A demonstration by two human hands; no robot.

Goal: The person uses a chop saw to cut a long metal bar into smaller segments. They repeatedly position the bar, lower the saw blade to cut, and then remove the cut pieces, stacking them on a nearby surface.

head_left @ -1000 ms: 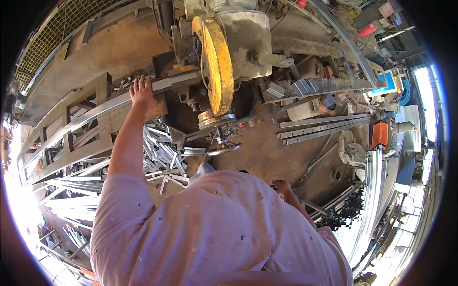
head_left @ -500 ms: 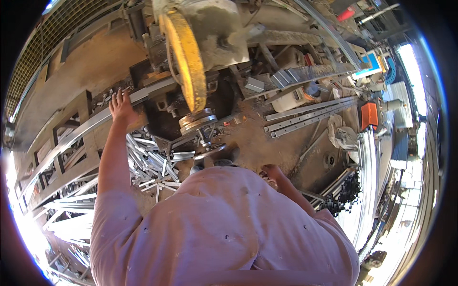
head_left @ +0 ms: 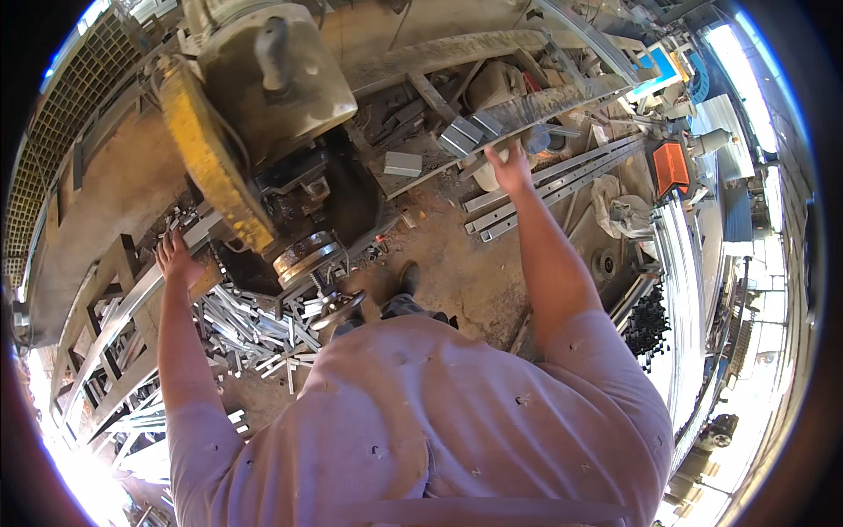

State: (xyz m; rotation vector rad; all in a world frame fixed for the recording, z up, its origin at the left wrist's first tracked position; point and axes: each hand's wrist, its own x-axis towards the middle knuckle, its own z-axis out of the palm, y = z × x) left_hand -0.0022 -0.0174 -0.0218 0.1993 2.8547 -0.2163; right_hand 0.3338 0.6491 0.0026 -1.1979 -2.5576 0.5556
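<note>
My left hand (head_left: 177, 262) rests on a long grey metal tube (head_left: 132, 306), its fingers stretched apart over it. To its right stands a cut-off saw with a yellow blade guard (head_left: 211, 154) and a dusty motor housing (head_left: 294, 83). The saw's clamp handwheel (head_left: 341, 309) sits close in front of my body. My right hand (head_left: 511, 169) is stretched forward, fingers apart with nothing in them. It is near short metal tube pieces (head_left: 464, 136) lying on a metal frame (head_left: 549, 110); I cannot tell whether it touches the frame.
Many short cut tubes (head_left: 250, 321) lie heaped below the saw's left side. Punched metal bars (head_left: 562, 193) lie on the floor at right, near an orange box-shaped thing (head_left: 671, 167) and long shiny profiles (head_left: 680, 290). A lone block-like metal piece (head_left: 403, 164) sits beside the saw.
My right hand has risen from beside my body and reached forward to the frame. The view has shifted, so the saw appears farther left. My left hand stays on the tube.
</note>
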